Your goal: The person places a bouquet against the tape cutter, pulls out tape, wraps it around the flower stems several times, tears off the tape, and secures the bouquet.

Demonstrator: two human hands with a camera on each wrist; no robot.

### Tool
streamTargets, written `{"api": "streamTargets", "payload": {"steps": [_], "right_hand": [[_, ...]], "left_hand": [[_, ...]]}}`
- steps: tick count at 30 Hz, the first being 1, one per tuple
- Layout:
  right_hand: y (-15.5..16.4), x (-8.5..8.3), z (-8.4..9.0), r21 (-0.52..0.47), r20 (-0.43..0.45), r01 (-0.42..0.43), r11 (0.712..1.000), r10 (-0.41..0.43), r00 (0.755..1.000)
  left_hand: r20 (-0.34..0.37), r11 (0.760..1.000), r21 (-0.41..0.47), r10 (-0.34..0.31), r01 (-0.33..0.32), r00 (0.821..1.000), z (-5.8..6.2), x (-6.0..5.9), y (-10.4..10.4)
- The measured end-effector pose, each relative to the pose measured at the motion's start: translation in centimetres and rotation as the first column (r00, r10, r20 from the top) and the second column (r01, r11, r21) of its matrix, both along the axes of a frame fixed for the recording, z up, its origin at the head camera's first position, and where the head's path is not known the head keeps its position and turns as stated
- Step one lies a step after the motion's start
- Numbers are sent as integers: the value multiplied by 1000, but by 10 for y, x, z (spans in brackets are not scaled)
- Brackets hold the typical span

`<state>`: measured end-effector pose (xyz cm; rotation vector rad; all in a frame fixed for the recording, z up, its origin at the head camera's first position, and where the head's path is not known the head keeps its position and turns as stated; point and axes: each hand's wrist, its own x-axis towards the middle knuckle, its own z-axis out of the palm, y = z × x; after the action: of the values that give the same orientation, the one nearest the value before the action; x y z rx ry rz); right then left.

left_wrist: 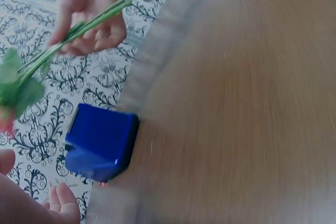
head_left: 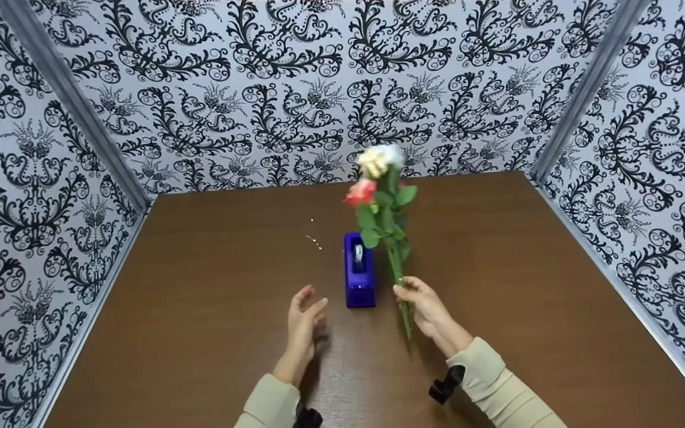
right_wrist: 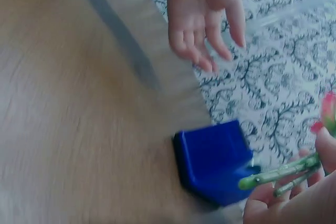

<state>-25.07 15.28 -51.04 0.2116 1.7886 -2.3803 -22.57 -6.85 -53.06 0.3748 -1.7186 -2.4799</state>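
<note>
Flower bunch (head_left: 381, 196) held upright-ish over brown table (head_left: 200, 333), stems' long axis running from blooms at far end down toward person. R hand (head_left: 429, 309) pinches stems low; L hand (head_left: 304, 318) empty, fingers loosely spread, just left of blue tape dispenser (head_left: 358, 270). Count: 1 dispenser, 3 blooms approx, blurred.

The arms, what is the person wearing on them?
Both arms have long beige sleeves that end at the wrists. The left sleeve and the right sleeve each have a small black device strapped under the wrist. The left hand and right hand are bare, with no gloves or rings visible.
</note>
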Motion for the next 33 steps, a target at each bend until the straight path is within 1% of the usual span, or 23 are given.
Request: {"api": "streamTargets", "payload": {"steps": [3,5,7,9,13,16,20,22,24,26,28,29,31,33], "right_hand": [[14,-7,-4,79,62,51,996,-56,997],[25,-12,-5,149,101,52,987,-67,993],[36,-17,-7,217,127,34,976,-63,990],[45,-24,-8,267,133,12,964,-50,990],[56,-37,-9,344,148,-26,938,-27,989],[61,-44,-13,376,177,-33,926,-36,984],[64,-49,-21,413,205,-44,910,-46,978],[65,-49,-24,452,201,-46,891,-52,978],[65,-49,-28,513,174,-49,857,-47,984],[65,-49,-32,594,141,-45,803,-49,989],[66,-48,-34,669,104,-43,742,-37,994],[67,-47,-35,707,89,-49,705,-20,996],[70,-46,-35,776,76,-78,625,30,997],[77,-45,-32,823,47,-91,561,92,995]], "left_hand": [[4,997,-76,-25,25,1000,1,-2,-13],[2,988,-146,-41,41,999,2,-4,-25],[-4,975,-218,-49,47,999,4,-7,-38],[-4,957,-287,-42,39,999,7,-11,-52],[6,922,-386,-26,26,1000,11,-17,-75],[14,900,-435,-24,27,1000,13,-19,-85],[21,874,-485,-20,27,1000,14,-20,-91],[26,862,-506,-17,28,1000,13,-21,-92],[28,853,-522,-17,29,999,12,-21,-92],[28,841,-540,-23,34,999,11,-21,-93],[27,833,-552,-29,39,999,11,-21,-94],[24,828,-560,-33,41,999,11,-22,-95],[20,808,-587,-42,45,999,11,-22,-97],[13,786,-616,-52,49,999,12,-24,-100]]}}
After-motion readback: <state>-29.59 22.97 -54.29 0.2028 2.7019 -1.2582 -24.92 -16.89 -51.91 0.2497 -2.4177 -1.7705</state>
